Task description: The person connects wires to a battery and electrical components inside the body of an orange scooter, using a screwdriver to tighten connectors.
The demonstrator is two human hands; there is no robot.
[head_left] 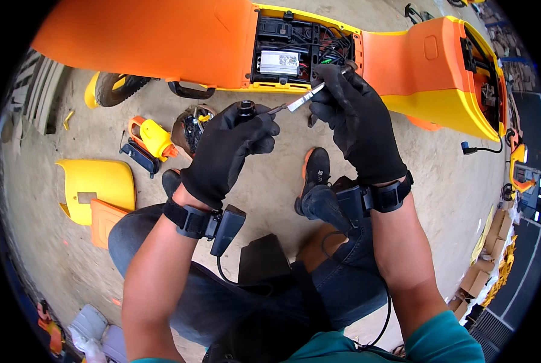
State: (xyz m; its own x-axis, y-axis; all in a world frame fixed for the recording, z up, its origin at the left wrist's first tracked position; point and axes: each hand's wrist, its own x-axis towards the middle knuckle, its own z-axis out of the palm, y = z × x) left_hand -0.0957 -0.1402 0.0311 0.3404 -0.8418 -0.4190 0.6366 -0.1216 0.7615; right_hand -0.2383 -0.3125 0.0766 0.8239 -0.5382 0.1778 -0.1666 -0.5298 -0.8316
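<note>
Centre frame: your left hand (225,151) is fisted around a small black part (247,109); right hand (355,118) pinches a thin metal tool (298,101) into it. Scooter body (222,42) compartment already open, controller box (279,62) exposed — panels off. Tool tip contact hidden — can't tell seating.

The left hand (225,151) wraps a small black part (246,109), hiding all but its round top. The tool's (301,100) handle end vanishes inside the right hand (355,118). The orange scooter body (161,36) runs off the upper edge (its far end unseen). The wiring in the open compartment (304,51) is too tangled to trace.
</note>
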